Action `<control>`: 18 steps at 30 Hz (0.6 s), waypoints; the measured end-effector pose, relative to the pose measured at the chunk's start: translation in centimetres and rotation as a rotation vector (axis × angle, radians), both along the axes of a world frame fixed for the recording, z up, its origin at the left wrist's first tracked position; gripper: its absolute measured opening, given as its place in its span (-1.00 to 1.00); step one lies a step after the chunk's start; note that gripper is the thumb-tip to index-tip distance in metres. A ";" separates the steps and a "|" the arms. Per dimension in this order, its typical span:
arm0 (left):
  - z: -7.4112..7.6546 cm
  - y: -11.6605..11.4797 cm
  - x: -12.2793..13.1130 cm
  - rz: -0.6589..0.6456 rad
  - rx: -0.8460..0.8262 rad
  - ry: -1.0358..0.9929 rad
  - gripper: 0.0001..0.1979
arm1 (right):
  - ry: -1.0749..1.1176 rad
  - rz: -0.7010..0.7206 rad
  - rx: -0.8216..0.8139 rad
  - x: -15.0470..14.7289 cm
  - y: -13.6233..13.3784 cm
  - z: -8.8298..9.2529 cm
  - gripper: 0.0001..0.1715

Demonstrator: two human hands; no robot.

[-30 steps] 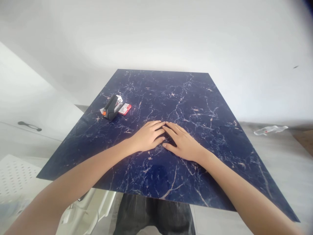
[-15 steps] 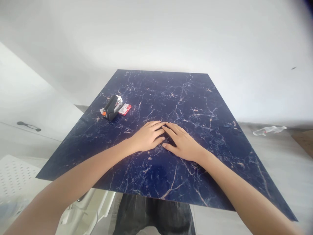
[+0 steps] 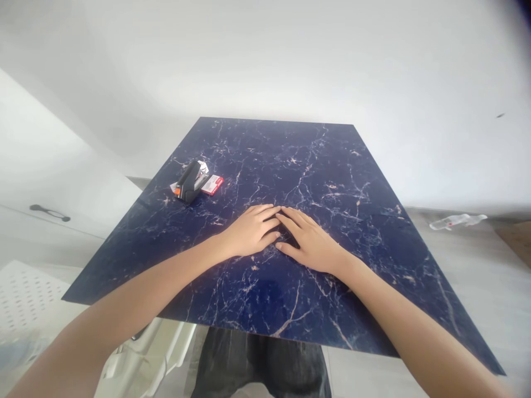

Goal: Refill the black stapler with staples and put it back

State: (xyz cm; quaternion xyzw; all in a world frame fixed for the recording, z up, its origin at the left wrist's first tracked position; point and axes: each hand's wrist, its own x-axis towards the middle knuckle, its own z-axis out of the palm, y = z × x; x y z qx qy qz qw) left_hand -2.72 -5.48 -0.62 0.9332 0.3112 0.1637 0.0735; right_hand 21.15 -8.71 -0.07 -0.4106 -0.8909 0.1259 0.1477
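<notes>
- Two bare hands on one table: left hand (image 3: 252, 229), palm down, released, fingers extended and slightly spread; it lies on the near half of the tabletop, its fingertips meeting those of the other hand.
- Right hand (image 3: 309, 237), palm down, likewise released; thumb and fingers extended toward the left, the thumb tip just beside the left thumb.
- One tabletop (image 3: 257, 298), dark blue, marble-patterned (pale veins throughout), bearing both hands and the stationery.
- One black stapler (image 3: 189, 177) with an orange part at its near left end; on the left side of the tabletop, farther off than the left hand and apart from it, its upper arm raised at an angle from the base.
- One small red-and-white box (image 3: 212, 185), lying flat just right of the stapler (printing too small to read).
- One piece of white printed material (image 3: 203, 167), partly hidden behind the stapler.
- One white cabinet (image 3: 50, 166), far left, with a dark handle (image 3: 50, 213).
- One white perforated panel (image 3: 25, 296), near left, below table height.
- One clear plastic bottle (image 3: 457, 221), lying on the pale floor (image 3: 468, 287) right of the table.
- One pair of dark trousers (image 3: 261, 359), at the table's near edge.
</notes>
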 end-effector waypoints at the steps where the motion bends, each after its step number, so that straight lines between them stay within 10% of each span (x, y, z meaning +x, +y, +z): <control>1: 0.0 0.0 0.0 -0.001 -0.001 0.000 -0.60 | -0.002 0.001 -0.001 0.0 0.0 0.0 -0.18; 18: -0.2 -0.1 0.1 -0.004 -0.024 -0.028 -0.60 | -0.019 -0.013 -0.022 -0.1 0.0 0.1 -0.17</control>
